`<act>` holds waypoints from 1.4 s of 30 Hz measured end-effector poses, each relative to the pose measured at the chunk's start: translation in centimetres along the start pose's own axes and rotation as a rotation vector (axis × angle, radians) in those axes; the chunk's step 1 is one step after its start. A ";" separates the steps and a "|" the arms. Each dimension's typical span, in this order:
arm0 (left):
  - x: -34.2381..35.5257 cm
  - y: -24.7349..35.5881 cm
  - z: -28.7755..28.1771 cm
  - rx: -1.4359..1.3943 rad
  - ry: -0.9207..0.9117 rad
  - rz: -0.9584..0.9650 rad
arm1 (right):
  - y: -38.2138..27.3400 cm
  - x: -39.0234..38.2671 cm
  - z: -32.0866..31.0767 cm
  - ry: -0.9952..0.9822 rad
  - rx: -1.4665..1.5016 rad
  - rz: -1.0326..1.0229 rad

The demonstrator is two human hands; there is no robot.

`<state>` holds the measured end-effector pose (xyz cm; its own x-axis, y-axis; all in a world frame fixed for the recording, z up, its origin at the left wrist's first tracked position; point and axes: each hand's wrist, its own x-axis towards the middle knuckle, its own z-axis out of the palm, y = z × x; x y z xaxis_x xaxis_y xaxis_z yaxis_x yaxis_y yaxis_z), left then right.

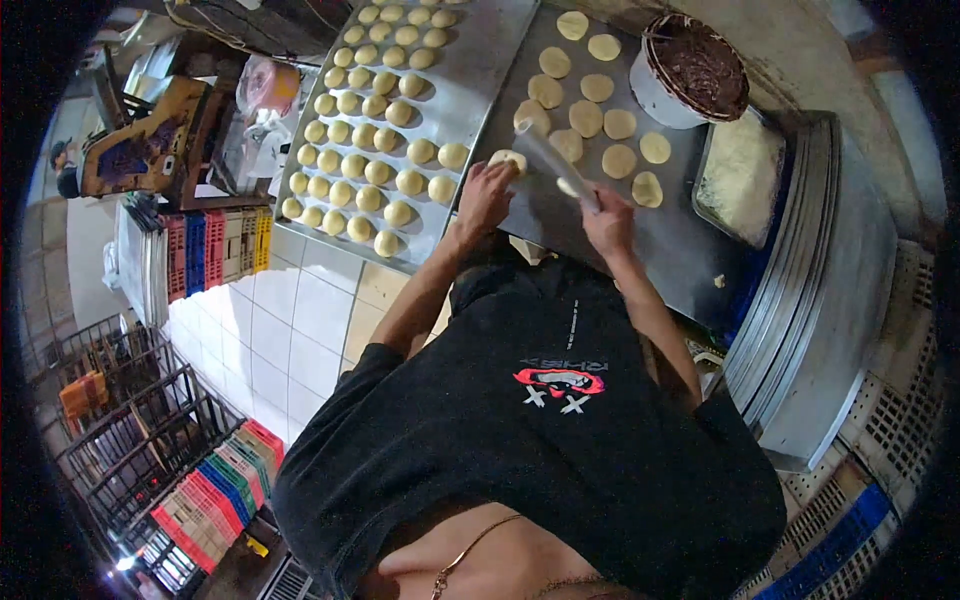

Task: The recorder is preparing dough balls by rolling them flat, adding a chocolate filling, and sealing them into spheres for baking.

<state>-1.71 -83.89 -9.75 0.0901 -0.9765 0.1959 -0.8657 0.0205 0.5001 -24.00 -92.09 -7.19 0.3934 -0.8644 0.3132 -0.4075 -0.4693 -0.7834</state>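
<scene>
My right hand (608,220) is wrapped round one end of a smooth, pale rolling pin (557,168), which slants up and to the left over the metal work surface. The fingers of my left hand (486,198) are bent and pinch the near edge of a small dough disc (509,158), just left of the pin. Several flattened dough discs (586,118) lie beyond my hands. Another piece of dough lies partly hidden under the pin beside my right hand. To the left, rows of round dough balls (376,171) rest on a large metal tray (432,217).
A white bucket of dark brown filling (698,70) stands at the far right. Nearer is a tray of pale, crumbly or powdery stuff (740,170). Metal trays (800,290) are stacked on edge at right. Coloured plastic crates (220,490) stand lower left on the tiled floor.
</scene>
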 end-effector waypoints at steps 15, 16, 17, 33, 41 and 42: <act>0.3 -6.6 1.6 0.342 0.242 -0.649 | 6.2 -12.2 -5.6 -0.085 -0.328 0.577; 0.1 -7.7 1.9 0.209 0.324 -0.610 | 6.4 -13.2 -6.2 -0.053 -0.292 0.646; -0.4 -8.9 2.1 0.076 0.400 -0.572 | 6.5 -14.2 -6.9 -0.021 -0.252 0.715; 4.1 16.7 11.4 -0.196 -0.550 0.322 | 6.5 -22.7 -14.2 0.292 -0.316 0.644; 1.2 16.2 14.1 0.164 -0.371 0.500 | 5.0 -18.8 -15.1 0.380 -0.450 0.482; 1.3 15.0 14.2 0.112 -0.455 0.446 | 4.3 -18.0 -15.0 0.336 -0.427 0.570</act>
<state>-21.59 -87.87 -13.94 -0.4863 -0.8735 -0.0251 -0.8204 0.4465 0.3571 -45.17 -81.25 -8.19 -0.2139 -0.9690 0.1240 -0.7795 0.0928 -0.6195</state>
